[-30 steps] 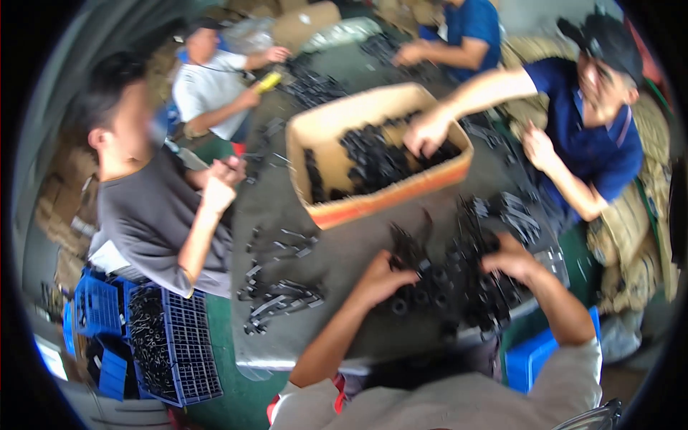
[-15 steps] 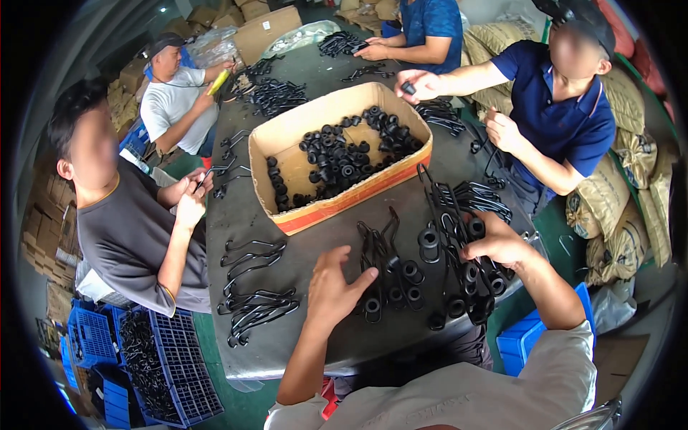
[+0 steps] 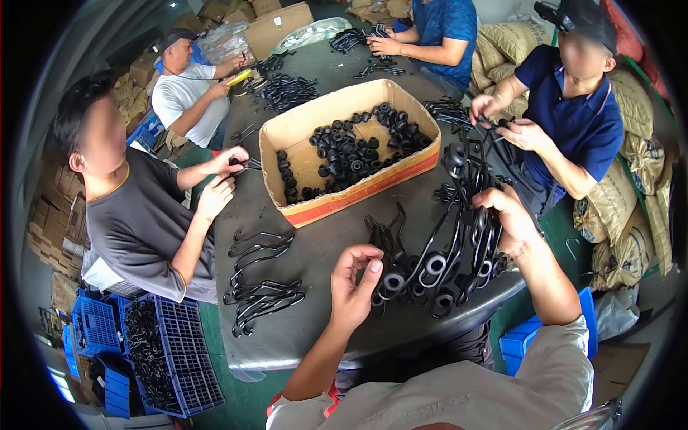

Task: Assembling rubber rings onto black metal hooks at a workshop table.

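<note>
My right hand [image 3: 507, 218] is closed around a bunch of black bent metal rods [image 3: 459, 233] with rubber bushings on their ends. The bunch is lifted at its far end, and its near-end bushings [image 3: 435, 265] hang low over the table. To its left, my left hand [image 3: 352, 284] has its fingers loosely curled, the thumb apart, and nothing visible in it. Just beyond those fingers lies a smaller cluster of similar rods [image 3: 387, 228], partly overlapped by the bunch. A black bushing [image 3: 393, 282] sits right beside my left thumb.
An open cardboard box [image 3: 358, 201] of black rubber bushings stands mid-table. Bent rods [image 3: 265, 297] lie at the left. Co-workers handle parts at the left [image 3: 154, 222], far side and right [image 3: 573, 122]. Blue crates [image 3: 190, 358] and a blue bin [image 3: 512, 344] stand on the floor.
My right hand has gripped the rod bunch and raised its far end. My left hand has moved right and curled its fingers. The right co-worker's hands have come together.
</note>
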